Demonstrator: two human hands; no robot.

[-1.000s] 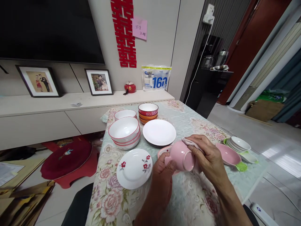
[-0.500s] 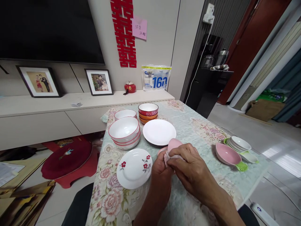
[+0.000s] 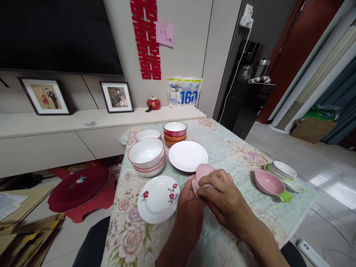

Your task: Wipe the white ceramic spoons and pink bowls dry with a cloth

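Observation:
Both of my hands meet over the near middle of the table. My left hand [image 3: 189, 200] is closed around a small pink dish [image 3: 204, 170], seen only in part behind my fingers. A pale, crumpled cloth [image 3: 195, 188] is pinched in my right hand [image 3: 225, 191] and pressed against the dish. To the left of my hands lies a white plate [image 3: 158, 200] with red flowers. Just beyond them is a stack of plates, topped by a white one [image 3: 188, 156]. My fingers hide most of the dish and cloth.
White red-rimmed bowls [image 3: 147, 152] are stacked at the left, with red and orange bowls [image 3: 175, 129] behind. At the right stand a pink leaf-handled bowl [image 3: 269, 181] and several small white bowls [image 3: 285, 168]. A floral cloth [image 3: 133, 237] covers the table; a red stool [image 3: 79, 189] is left.
My hands stay together in the same place, with only a slight shift of the dish and cloth between my fingers. The other tableware stays where it was.

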